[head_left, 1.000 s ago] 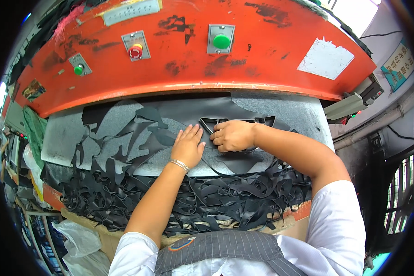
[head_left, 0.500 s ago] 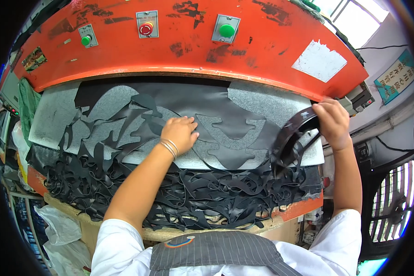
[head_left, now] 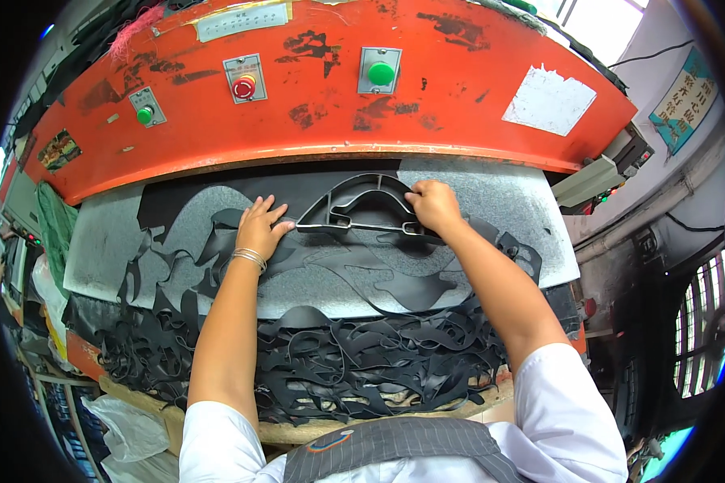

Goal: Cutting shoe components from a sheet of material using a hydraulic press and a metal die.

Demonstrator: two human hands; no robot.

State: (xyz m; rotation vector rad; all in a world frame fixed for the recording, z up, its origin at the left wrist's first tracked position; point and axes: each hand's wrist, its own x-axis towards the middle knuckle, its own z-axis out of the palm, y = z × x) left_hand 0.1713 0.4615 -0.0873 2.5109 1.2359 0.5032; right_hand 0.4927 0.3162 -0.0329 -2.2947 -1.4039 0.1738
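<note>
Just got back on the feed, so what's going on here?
A person's right hand grips the right end of a curved metal frame on a black sheet. The left hand is spread over the sheet, thumb by the frame's left tip. Dark scraps lie heaped along the grey board's near edge, below an orange-red machine.

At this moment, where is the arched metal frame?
In the head view, the arched metal frame is just above centre, between the spread left hand and the right hand, which holds its right end.
</note>
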